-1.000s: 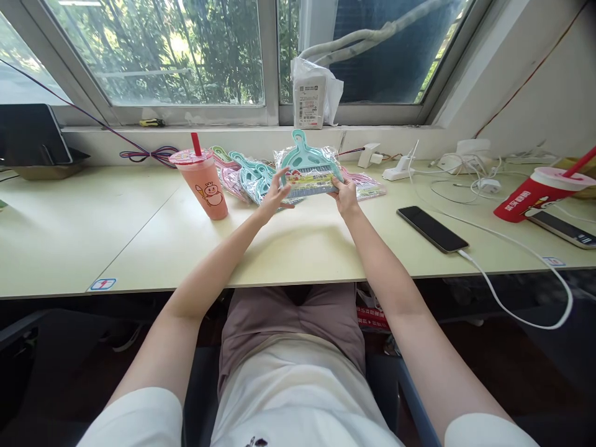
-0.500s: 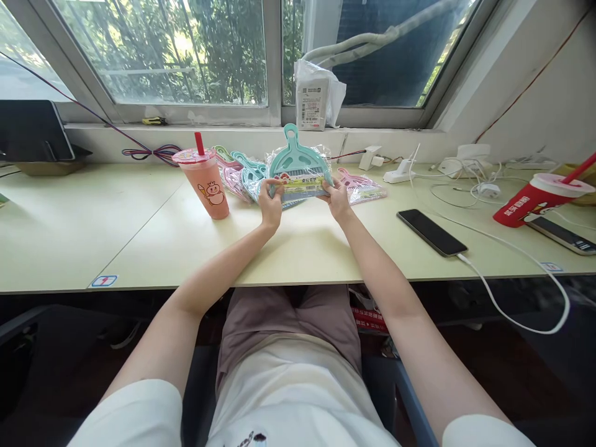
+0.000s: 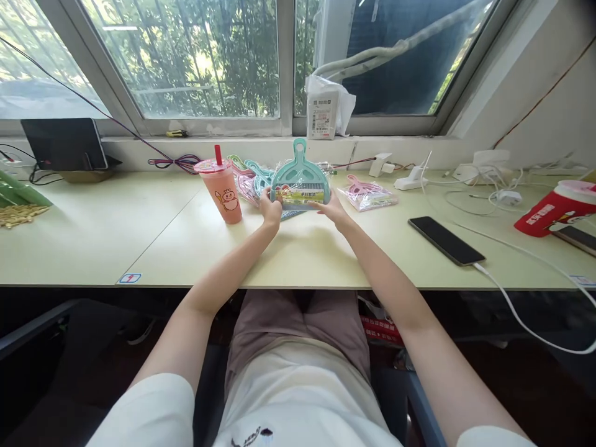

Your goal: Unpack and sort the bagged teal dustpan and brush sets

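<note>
The left hand (image 3: 271, 209) grips the lower left corner of a teal dustpan set (image 3: 300, 180) sealed in clear wrap, fingers closed on its edge. The right hand (image 3: 334, 212) is at the lower right corner with fingers stretched out and loosely apart; whether they press the wrap cannot be told. The set stands upright on its lower edge near the far side of the desk (image 3: 298, 254), handle loop upward.

Just behind and to the left lies a pile of similar packs (image 3: 249, 180). A pink pack (image 3: 367, 194) lies flat to the right, apart from the right hand. A pink drink cup (image 3: 223, 190) with a red straw stands close beside the left hand. A phone (image 3: 446, 231) on a white cable (image 3: 521, 298) lies well to the right.

The desk surface between the held set and the near edge is bare, as is the left section of the desk out to a tablet (image 3: 65, 144) by the window sill.
</note>
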`<state>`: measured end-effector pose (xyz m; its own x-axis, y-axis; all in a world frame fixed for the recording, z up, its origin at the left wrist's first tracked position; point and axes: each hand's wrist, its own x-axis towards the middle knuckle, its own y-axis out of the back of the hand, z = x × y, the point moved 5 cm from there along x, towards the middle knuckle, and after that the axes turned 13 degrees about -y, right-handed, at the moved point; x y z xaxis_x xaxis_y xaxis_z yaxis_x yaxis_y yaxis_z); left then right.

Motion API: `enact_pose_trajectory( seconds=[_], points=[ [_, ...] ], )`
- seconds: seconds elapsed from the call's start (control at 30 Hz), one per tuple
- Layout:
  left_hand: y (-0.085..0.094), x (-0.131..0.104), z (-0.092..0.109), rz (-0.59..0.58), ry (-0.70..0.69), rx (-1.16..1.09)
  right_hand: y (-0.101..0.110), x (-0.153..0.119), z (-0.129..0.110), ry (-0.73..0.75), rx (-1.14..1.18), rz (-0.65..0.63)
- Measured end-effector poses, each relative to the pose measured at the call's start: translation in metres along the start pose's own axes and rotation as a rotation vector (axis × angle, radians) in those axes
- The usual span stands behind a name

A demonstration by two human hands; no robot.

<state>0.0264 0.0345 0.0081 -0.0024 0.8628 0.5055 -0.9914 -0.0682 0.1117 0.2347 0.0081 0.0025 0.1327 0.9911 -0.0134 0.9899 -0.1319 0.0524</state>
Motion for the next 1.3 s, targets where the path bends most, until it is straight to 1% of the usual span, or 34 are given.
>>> enact_pose_trajectory(
  seconds=[0.07, 0.1, 0.13, 0.23, 0.37, 0.47, 0.6, 0.7, 0.87, 0.93, 1.03, 1.17, 1.23, 1.3],
  points=[
    [0.003, -0.003, -0.002, 0.13, -0.011, 0.08, 0.004, 0.005, 0.006, -0.019, 0.028, 0.09],
    [0.002, -0.006, 0.0, 0.167, -0.016, 0.113, 0.007, 0.007, 0.008, -0.034, 0.046, 0.113],
    [0.0, -0.009, 0.002, 0.171, -0.016, 0.135, 0.009, 0.009, 0.011, -0.045, 0.063, 0.124],
    [-0.006, -0.016, 0.011, 0.157, -0.037, 0.167, 0.014, 0.013, 0.011, -0.035, 0.082, 0.106],
    [-0.009, -0.019, 0.023, 0.105, -0.131, 0.114, 0.017, 0.013, 0.004, 0.034, 0.073, 0.109],
    [-0.011, -0.016, 0.022, 0.062, -0.08, 0.043, 0.014, 0.009, -0.001, 0.071, 0.07, 0.12],
    [-0.009, -0.013, 0.018, 0.091, -0.005, 0.016, 0.011, 0.006, 0.001, 0.01, 0.095, 0.105],
    [-0.009, -0.012, 0.017, 0.09, -0.01, 0.007, 0.014, 0.011, 0.004, -0.008, 0.132, 0.05],
    [-0.01, -0.012, 0.017, 0.086, -0.023, -0.053, 0.025, 0.022, 0.008, -0.042, 0.176, -0.122],
    [-0.012, -0.013, 0.016, 0.081, -0.005, -0.071, 0.026, 0.024, 0.01, -0.042, 0.187, -0.155],
    [-0.013, -0.013, 0.014, 0.083, 0.017, -0.078, 0.024, 0.023, 0.011, -0.016, 0.192, -0.149],
    [-0.014, -0.01, 0.011, 0.089, 0.009, -0.12, 0.024, 0.023, 0.012, 0.006, 0.192, -0.124],
    [-0.018, -0.008, 0.006, 0.026, 0.071, -0.175, 0.03, 0.025, 0.013, -0.023, 0.177, -0.072],
    [-0.024, -0.007, 0.0, -0.082, 0.154, -0.229, 0.039, 0.028, 0.014, -0.054, 0.16, -0.004]
  ],
)
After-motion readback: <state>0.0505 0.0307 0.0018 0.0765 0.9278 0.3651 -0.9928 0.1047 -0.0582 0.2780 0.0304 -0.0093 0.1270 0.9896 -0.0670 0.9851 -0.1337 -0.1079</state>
